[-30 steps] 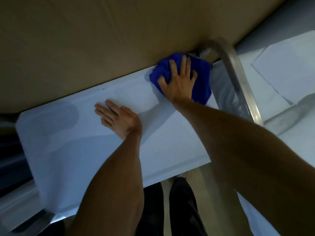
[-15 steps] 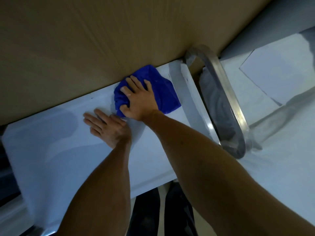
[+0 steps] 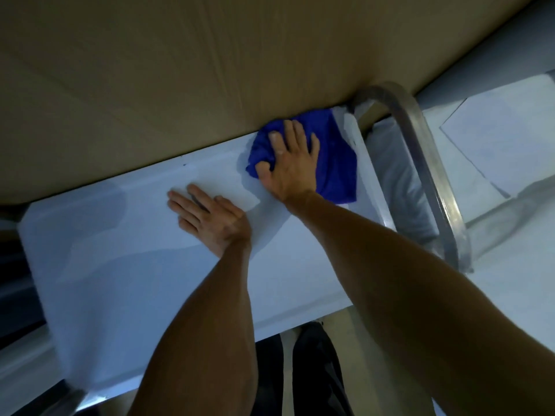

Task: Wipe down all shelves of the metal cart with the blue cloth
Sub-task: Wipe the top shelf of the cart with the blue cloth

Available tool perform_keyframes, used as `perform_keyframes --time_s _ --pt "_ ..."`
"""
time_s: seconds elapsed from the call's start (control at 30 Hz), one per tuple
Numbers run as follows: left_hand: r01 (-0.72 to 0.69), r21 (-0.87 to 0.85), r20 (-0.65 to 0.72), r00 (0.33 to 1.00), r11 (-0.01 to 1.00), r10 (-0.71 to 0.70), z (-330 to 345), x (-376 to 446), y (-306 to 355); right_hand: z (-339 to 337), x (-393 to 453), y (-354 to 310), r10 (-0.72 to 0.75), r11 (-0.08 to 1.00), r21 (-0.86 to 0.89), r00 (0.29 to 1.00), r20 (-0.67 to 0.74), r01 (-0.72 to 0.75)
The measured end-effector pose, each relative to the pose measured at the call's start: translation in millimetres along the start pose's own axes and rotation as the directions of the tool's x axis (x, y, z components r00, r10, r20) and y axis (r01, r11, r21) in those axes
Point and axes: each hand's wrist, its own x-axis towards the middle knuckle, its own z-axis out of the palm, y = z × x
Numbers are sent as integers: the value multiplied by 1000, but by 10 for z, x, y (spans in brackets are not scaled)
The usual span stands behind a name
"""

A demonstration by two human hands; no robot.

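Fingers (image 3: 186, 205) of the left hand (image 3: 210, 217) lie straight and flat on the pale top shelf (image 3: 120, 265) of the metal cart, near the middle of its far edge, gripping nothing; the hand looks to be steadying the cart. Just to the right, the right hand (image 3: 292, 163) presses down on the blue cloth (image 3: 333, 157), fingers spread over it and the thumb tucked into a fold at its left side, so it partly pinches the bunched fabric. That cloth sits at the shelf's far right corner, tight against the brown cardboard (image 3: 210, 70) that runs along the far edge and hangs over it. Further right, the cart's curved metal handle (image 3: 420, 151) rises past the shelf's right edge.

As a judgement: the wipe is on the top shelf only and is working its far right corner. Whether the left and near parts are already wiped cannot be told; the surface shows no clear wet trail. Any lower shelves are hidden under this one, so they probably remain. The task seems early to midway at most.
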Motion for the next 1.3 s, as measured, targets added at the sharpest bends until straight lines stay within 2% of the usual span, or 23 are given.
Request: perform_keyframes --time_s 0.1,0.23,0.3,0.47,0.63,0.73,0.8,0.87,0.93,1.0,1.07,1.2,1.3 --pt "-17 13 3 1000 1000 17 -2 -12 8 78 -57 -176 -61 998 -5 998 10 61" --pt "-12 17 -4 1000 1000 12 16 -11 14 -15 -128 -174 37 999 12 998 51 -38" --pt "-29 27 -11 1000 999 29 39 -18 -1 -79 -75 1 148 988 31 989 31 -149" --pt "-32 55 -31 999 998 34 46 -38 17 -266 -46 598 501 853 161 865 16 -497" --pt "-27 58 15 1000 998 26 -26 -55 57 -24 -1314 655 624 771 167 781 -6 -615" --pt "-17 69 19 1000 997 16 -80 -70 58 78 -1939 449 700 697 138 709 81 -704" --pt "-8 90 43 999 996 4 -135 -96 100 43 -2100 397 671 716 124 726 150 -687" --pt "12 117 77 997 993 -21 -168 -138 183 -1 -2086 465 628 753 115 760 166 -648" --pt "29 87 105 994 996 -39 -188 -192 285 -39 -2035 511 615 764 95 765 191 -638" --pt "-69 71 149 987 995 58 -173 -335 423 -61 -1994 523 602 781 63 775 190 -622" --pt "-193 49 169 969 980 183 -70 -540 517 -75 -1879 599 555 823 31 814 172 -567" --pt "-232 17 79 970 973 230 230 -733 498 -242 -1238 981 413 904 69 905 102 -421" --pt "-221 47 4 975 974 221 358 -698 508 -306 -820 1133 376 920 91 924 74 -382"
